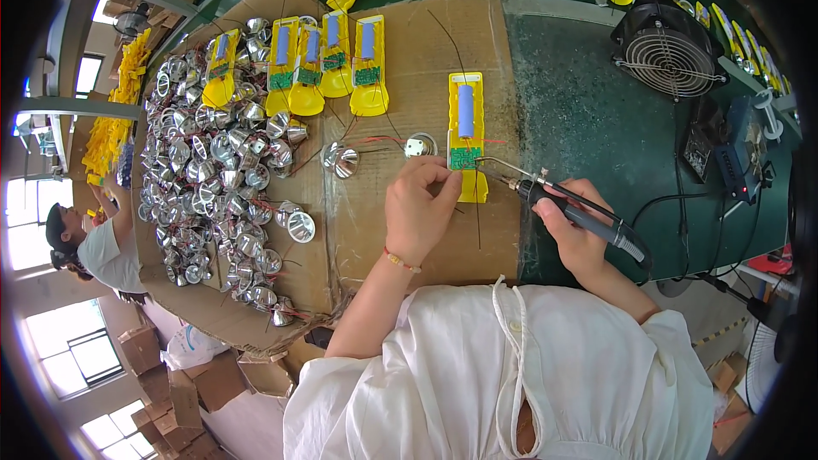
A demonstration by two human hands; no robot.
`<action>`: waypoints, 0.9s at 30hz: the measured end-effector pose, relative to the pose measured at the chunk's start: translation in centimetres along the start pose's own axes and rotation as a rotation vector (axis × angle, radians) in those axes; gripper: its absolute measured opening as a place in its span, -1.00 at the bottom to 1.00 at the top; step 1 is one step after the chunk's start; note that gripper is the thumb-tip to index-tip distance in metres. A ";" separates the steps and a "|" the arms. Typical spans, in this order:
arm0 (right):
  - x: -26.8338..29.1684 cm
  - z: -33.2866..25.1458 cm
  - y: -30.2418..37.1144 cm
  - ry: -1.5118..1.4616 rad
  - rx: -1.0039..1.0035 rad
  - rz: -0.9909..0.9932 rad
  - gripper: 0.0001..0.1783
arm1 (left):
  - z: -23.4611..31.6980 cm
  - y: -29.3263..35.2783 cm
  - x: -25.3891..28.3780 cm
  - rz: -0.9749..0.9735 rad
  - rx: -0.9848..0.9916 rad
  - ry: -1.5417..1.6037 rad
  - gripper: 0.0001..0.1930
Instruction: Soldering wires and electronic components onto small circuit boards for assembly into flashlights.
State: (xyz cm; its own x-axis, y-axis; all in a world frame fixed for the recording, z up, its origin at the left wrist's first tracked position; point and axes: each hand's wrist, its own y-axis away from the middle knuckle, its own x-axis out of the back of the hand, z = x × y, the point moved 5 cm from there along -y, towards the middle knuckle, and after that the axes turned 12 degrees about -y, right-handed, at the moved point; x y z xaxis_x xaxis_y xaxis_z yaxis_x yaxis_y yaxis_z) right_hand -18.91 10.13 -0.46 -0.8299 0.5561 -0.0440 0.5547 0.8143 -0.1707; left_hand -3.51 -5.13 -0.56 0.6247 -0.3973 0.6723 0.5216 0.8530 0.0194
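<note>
In front of me a yellow plastic flashlight housing [472, 193] lies on brown cardboard. It holds a purple cylindrical battery [465, 112] and a green circuit board [461, 158]. My right hand [581, 234] grips a soldering iron [588, 221], whose tip and thin metal feed tube reach the board's right edge. My left hand [417, 211] is pinched at the board's left edge; whatever lies between its fingertips is too small to make out. Just beyond that hand sits a silver reflector [420, 146] with a white back, and another reflector [341, 160] lies to its left, with red wires nearby.
On the left, a cardboard box [328, 260] holds a heap of silver reflectors [213, 162]. Several yellow housings [369, 98] rest at its far right. A black fan [669, 60] and a blue soldering station [740, 158] stand right. Far left is another person [106, 247].
</note>
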 end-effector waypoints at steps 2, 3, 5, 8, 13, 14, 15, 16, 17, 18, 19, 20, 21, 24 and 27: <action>0.0 0.1 0.1 0.003 -0.014 0.010 -0.83 | -0.1 0.0 0.0 0.000 -0.001 0.005 -0.87; 0.1 0.3 0.1 0.006 -0.027 0.022 -0.83 | -0.1 0.0 0.0 0.000 0.000 0.005 -0.87; 0.3 0.4 0.1 -0.016 -0.006 0.037 -0.83 | -0.1 0.0 0.0 0.006 -0.012 -0.010 -0.87; 0.5 0.4 0.2 -0.058 -0.003 0.053 -0.83 | 0.0 -0.1 0.0 -0.004 0.004 0.004 -0.87; 0.7 0.9 0.4 -0.050 -0.022 0.059 -0.83 | 0.0 -0.2 -0.1 -0.007 0.020 -0.007 -0.87; 0.5 0.9 0.4 -0.052 -0.023 0.057 -0.83 | 0.0 -0.2 -0.1 -0.005 0.025 -0.011 -0.86; 0.4 0.8 0.3 -0.086 -0.006 0.094 -0.82 | -0.1 -0.1 -0.1 -0.004 0.026 -0.013 -0.86; 0.3 0.7 0.3 -0.120 0.011 0.130 -0.81 | -0.1 -0.1 0.0 -0.003 0.022 -0.021 -0.86; 0.2 0.7 0.1 -0.120 0.012 0.129 -0.81 | -0.1 -0.2 0.0 -0.003 0.016 -0.029 -0.86; 0.1 0.6 0.0 -0.094 0.025 0.110 -0.81 | -0.2 -0.2 0.0 -0.001 0.017 -0.029 -0.86; -0.1 0.4 -0.2 -0.068 0.038 0.089 -0.82 | -0.2 -0.1 0.0 0.004 0.005 -0.031 -0.86; -0.2 0.3 -0.3 -0.070 0.039 0.087 -0.82 | -0.2 -0.1 0.0 0.009 -0.007 -0.034 -0.86; -0.3 0.2 -0.5 -0.063 0.026 0.073 -0.82 | 0.0 0.0 0.2 0.013 -0.006 -0.036 -0.86; -0.1 0.5 -0.4 -0.082 0.019 0.084 -0.82 | 0.5 0.6 0.8 -0.015 -0.014 0.004 -0.89; 0.7 0.2 -0.2 -0.131 0.033 0.146 -0.82 | 0.2 1.6 3.0 0.077 -0.168 0.052 -0.80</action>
State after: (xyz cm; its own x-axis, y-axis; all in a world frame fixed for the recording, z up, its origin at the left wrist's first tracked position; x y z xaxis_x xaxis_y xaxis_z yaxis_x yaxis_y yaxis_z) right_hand -19.63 10.28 -0.65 -0.7426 0.6398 -0.1982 0.6693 0.7195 -0.1851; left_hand -0.89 -4.91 1.63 0.6937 -0.3538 0.6274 0.5578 0.8149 -0.1573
